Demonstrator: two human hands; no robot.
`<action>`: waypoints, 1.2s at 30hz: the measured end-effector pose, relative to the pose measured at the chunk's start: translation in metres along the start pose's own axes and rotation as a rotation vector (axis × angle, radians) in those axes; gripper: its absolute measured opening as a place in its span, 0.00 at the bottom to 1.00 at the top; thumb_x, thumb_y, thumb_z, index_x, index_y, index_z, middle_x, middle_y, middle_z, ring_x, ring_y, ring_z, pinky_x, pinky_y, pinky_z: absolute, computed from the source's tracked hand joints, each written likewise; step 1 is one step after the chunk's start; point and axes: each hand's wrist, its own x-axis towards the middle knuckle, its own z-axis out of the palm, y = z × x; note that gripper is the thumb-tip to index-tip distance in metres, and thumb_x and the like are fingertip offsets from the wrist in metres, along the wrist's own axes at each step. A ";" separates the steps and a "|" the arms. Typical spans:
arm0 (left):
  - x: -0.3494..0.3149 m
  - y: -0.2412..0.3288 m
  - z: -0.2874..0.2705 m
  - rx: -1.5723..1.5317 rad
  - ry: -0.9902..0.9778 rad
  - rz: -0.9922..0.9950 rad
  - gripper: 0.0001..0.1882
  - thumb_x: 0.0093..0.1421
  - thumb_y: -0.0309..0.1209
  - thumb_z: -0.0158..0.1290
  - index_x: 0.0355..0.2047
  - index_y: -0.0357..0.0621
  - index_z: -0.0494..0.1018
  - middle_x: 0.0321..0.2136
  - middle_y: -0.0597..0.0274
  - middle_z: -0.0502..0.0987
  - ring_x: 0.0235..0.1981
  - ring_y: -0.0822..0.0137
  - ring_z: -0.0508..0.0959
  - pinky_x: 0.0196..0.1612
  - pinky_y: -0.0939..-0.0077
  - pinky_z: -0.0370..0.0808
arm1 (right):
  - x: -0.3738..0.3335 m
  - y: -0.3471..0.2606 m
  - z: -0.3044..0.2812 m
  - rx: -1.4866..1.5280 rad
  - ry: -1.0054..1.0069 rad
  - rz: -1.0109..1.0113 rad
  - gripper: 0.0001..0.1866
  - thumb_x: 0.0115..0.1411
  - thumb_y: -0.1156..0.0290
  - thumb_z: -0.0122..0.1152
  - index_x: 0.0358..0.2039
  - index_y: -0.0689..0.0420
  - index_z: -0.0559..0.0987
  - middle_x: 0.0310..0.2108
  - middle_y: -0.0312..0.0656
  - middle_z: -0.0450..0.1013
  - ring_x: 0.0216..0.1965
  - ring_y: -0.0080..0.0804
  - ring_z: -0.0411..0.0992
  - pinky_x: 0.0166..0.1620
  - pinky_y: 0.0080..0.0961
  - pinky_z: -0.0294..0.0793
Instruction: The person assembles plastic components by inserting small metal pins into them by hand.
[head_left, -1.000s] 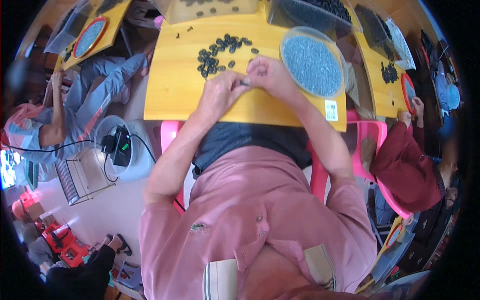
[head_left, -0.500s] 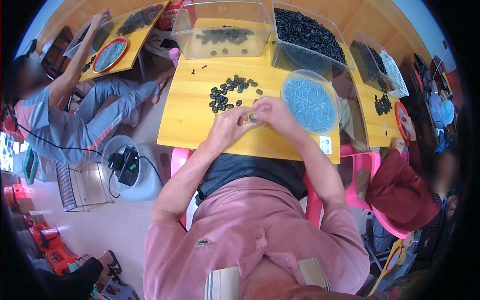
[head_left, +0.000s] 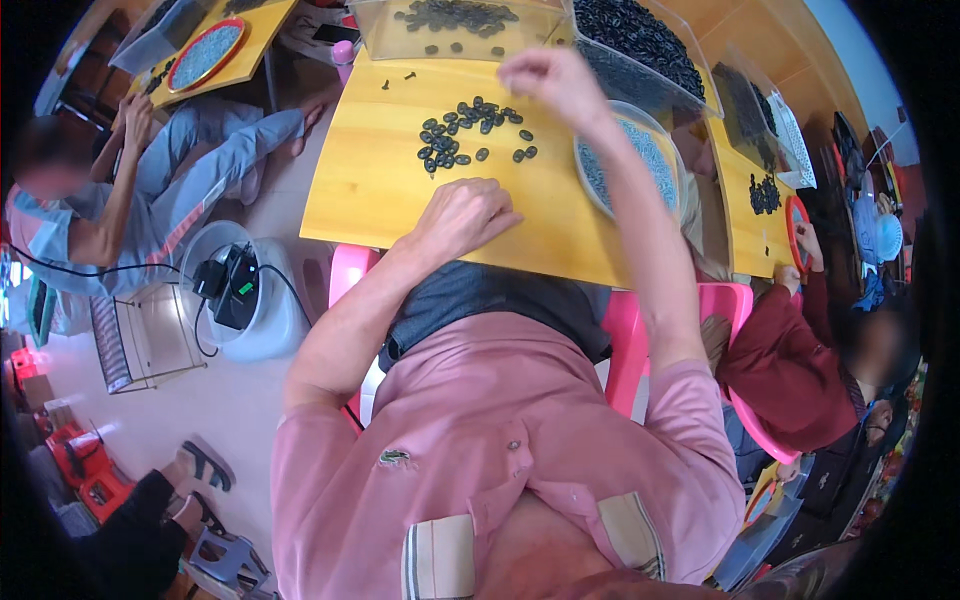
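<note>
My left hand rests at the near part of the yellow table, its fingers curled under and its thumb pointing right. Whatever it may hold is hidden. Raised over the table, my right hand is close to the front wall of a clear plastic bin, fingers bent together; no item shows clearly in them. Between the hands and to the left lies a loose cluster of small black oval pieces, with a few apart on its right. My right forearm partly covers a round tub of thin bluish-grey metal pieces.
A second clear bin heaped with black pieces stands at the back right. Two small dark bits lie at the table's left. People sit at tables on both sides. A white bucket with black adapters stands on the floor at left.
My hands have parted: the right rose away toward the clear bin, while the left stayed near the table's front. Black pieces beside the right hand are now uncovered. The view has shifted slightly.
</note>
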 end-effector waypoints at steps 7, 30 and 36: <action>-0.004 -0.005 0.001 0.032 -0.001 0.034 0.11 0.57 0.37 0.59 0.25 0.42 0.77 0.26 0.57 0.77 0.30 0.54 0.78 0.33 0.61 0.75 | -0.022 0.006 0.060 -0.402 -0.163 0.042 0.09 0.52 0.74 0.62 0.34 0.60 0.82 0.28 0.45 0.78 0.30 0.35 0.77 0.36 0.28 0.74; -0.002 -0.002 0.001 0.003 -0.019 0.006 0.11 0.56 0.37 0.60 0.25 0.42 0.78 0.25 0.57 0.77 0.30 0.54 0.78 0.33 0.61 0.74 | -0.031 0.019 0.041 -0.403 0.073 0.124 0.11 0.55 0.72 0.59 0.38 0.61 0.83 0.27 0.45 0.79 0.31 0.32 0.77 0.38 0.28 0.75; -0.002 0.001 -0.001 -0.002 -0.010 -0.008 0.11 0.56 0.36 0.60 0.24 0.41 0.77 0.25 0.55 0.78 0.29 0.54 0.79 0.33 0.62 0.75 | -0.020 0.030 0.020 -0.565 0.129 0.059 0.13 0.55 0.75 0.55 0.40 0.62 0.82 0.34 0.51 0.79 0.37 0.45 0.77 0.45 0.36 0.75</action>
